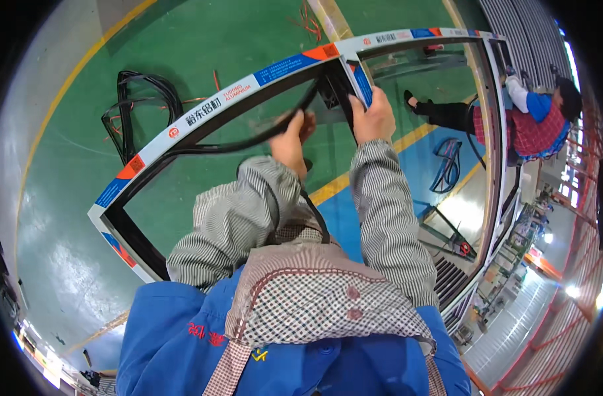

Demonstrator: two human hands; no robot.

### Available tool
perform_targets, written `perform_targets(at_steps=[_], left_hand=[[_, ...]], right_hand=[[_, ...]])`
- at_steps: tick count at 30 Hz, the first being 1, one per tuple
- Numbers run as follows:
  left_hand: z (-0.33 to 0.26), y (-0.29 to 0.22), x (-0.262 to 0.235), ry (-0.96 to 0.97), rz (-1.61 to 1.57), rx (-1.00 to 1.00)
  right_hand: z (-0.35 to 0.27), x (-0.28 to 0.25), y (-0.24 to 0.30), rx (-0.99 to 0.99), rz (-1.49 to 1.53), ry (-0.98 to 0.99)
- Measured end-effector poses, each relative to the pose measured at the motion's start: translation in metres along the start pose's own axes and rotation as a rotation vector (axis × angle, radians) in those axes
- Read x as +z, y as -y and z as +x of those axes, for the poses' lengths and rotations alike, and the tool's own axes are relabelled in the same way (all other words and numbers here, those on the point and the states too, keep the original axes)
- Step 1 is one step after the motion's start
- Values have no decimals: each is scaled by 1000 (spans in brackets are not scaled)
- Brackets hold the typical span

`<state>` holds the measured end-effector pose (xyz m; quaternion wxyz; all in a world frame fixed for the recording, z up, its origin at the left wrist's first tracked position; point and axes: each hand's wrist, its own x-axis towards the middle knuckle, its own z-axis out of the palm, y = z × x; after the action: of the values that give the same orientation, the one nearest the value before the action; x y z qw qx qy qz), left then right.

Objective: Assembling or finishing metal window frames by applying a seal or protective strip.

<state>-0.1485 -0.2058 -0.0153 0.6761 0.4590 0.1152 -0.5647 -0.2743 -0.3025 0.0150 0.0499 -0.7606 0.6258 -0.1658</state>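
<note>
A large window frame, dark inside and wrapped in white film with blue and orange patches, stands in front of me. A black rubber sealing strip runs from the frame's left side up toward its inner upright bar. My left hand is closed around this strip near the middle of the frame. My right hand grips the lower end of the upright bar, fingers wrapped over it. Both forearms wear striped sleeves.
A loose heap of black rubber strip lies on the green floor at the left. Another person in a blue top and red checked apron works at the frame's right side. A blue coil lies on the blue floor patch.
</note>
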Motion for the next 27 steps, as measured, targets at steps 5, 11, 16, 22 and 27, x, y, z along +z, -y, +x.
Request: perform_targets(at_steps=[5, 11, 16, 22, 27], left_hand=[[20, 1, 4, -207, -63, -19], [-6, -13, 1, -54, -46, -126], [15, -16, 7, -2, -74, -152], [49, -32, 26, -163, -161, -188], [48, -29, 23, -109, -134, -262]], right_hand=[[5, -5, 14, 41, -86, -24], [-4, 0, 5, 38, -60, -4], [16, 7, 17, -64, -126, 1], [20, 10, 28, 47, -105, -38], [37, 20, 23, 39, -88, -44]])
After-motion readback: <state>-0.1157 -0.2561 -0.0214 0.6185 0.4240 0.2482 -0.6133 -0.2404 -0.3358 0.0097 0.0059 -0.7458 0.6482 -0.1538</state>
